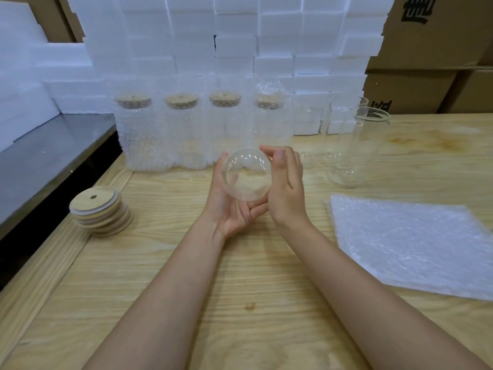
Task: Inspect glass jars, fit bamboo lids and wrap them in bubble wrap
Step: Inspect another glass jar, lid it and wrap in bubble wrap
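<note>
Held glass jar (246,174), cartons (440,44) with cropped lettering (416,9)

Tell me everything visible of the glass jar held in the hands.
The glass jar is clear and colourless, tipped so that one round end faces the camera; whether that end is mouth or base cannot be told. It bears no lid and no bubble wrap. It is held off the wooden table, in front of the row of wrapped jars. The left hand cups it from below and the left; the right hand holds its right side, thumb near the top edge.
</note>
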`<state>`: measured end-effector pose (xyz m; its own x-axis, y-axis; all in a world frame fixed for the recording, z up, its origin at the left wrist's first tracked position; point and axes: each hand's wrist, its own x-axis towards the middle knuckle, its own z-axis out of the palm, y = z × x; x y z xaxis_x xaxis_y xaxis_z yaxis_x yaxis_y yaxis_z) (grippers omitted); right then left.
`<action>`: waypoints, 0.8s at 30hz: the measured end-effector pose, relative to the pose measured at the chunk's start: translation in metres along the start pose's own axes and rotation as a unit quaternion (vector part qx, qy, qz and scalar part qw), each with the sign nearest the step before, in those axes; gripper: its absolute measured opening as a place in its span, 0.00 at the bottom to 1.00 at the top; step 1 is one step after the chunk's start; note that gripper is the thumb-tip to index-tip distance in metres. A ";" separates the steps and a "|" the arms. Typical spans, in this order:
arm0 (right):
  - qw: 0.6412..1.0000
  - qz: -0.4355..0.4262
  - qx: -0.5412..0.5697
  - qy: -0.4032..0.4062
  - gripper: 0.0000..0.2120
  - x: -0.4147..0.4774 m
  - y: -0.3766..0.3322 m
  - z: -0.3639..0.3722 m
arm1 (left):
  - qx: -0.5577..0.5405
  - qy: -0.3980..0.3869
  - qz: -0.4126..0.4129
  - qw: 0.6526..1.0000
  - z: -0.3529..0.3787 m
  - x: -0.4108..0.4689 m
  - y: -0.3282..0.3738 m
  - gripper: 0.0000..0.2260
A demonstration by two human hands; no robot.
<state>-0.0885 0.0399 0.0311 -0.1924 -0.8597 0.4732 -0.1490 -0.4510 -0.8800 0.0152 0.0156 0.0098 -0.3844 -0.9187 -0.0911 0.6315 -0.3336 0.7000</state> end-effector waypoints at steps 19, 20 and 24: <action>0.997 -0.051 -0.039 0.039 0.34 -0.034 0.016 0.010 | 0.089 0.057 0.111 0.988 0.006 -0.001 -0.004 0.53; 0.997 -0.047 -0.035 0.046 0.35 -0.034 0.017 0.011 | 0.116 0.061 0.135 0.982 0.002 0.002 -0.006 0.47; 0.997 -0.039 -0.012 0.066 0.33 -0.031 0.017 0.011 | 0.209 0.033 0.158 0.965 0.002 -0.003 -0.009 0.19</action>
<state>-0.0741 0.0568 0.0011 -0.3055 -0.7827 0.5423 -0.1920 -0.5072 -0.8402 0.0090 0.0214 0.0049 -0.1644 -0.9766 0.1385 0.3785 0.0672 0.9231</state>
